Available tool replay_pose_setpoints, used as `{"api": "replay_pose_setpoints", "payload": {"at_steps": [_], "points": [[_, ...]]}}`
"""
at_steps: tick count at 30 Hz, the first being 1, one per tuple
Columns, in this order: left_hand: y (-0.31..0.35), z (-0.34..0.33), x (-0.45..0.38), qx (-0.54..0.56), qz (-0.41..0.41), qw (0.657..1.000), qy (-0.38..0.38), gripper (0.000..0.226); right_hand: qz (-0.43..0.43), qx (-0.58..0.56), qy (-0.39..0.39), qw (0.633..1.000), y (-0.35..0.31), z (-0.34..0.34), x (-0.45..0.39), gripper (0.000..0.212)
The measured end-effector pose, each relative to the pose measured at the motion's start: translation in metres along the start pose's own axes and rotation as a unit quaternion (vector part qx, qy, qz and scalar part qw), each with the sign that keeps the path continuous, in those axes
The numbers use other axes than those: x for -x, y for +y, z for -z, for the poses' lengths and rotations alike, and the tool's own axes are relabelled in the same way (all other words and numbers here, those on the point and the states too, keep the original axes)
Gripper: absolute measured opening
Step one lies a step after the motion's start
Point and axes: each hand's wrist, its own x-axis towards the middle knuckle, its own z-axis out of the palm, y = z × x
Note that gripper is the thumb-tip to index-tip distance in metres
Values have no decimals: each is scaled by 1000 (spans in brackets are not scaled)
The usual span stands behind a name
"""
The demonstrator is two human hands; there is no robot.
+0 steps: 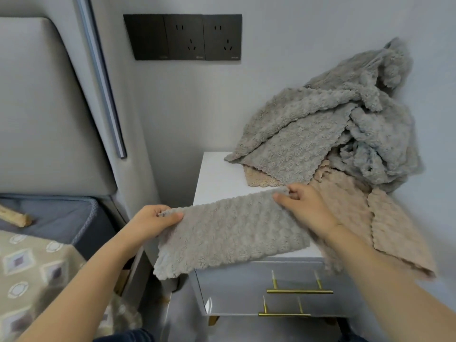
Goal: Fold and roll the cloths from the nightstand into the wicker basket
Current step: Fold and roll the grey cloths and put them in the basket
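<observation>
A grey fluffy cloth (227, 233), folded into a long strip, is stretched between my two hands over the front of the white nightstand (217, 178). My left hand (150, 220) pinches its left end, which hangs past the nightstand's left edge. My right hand (303, 206) pinches the upper right corner. Behind lies a heap of grey cloths (333, 129) against the wall, and beige cloths (365, 218) are spread under it and over the right front edge. No wicker basket is in view.
The nightstand has two drawers with brass handles (298, 291). A padded headboard (37, 107) and a bed with a patterned cover (32, 272) stand at the left. A black socket panel (182, 37) is on the wall above.
</observation>
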Motion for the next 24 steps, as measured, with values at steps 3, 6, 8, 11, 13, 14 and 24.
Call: {"api": "replay_pose_setpoints", "payload": {"at_steps": [3,6,8,11,13,14,24], "points": [[-10,-10,-14,-30,19,999,10,31,0,48,23,999,9,-8,-13,35],[-19,-18,-24,-38,22,999,8,38,-15,45,40,998,14,-10,-20,29],[-26,-20,-28,-21,31,999,-7,38,-19,42,49,998,15,-13,-23,26],[-31,-22,-31,10,47,998,-27,41,-12,64,65,996,15,-17,-27,34],[-34,-23,-34,25,46,998,-29,40,-3,111,75,991,15,-22,-29,31],[-35,-24,-35,31,45,998,-36,40,4,146,81,986,14,-24,-28,26],[-11,-34,-29,45,-127,990,37,23,154,284,31,946,-47,-23,58,5]]}}
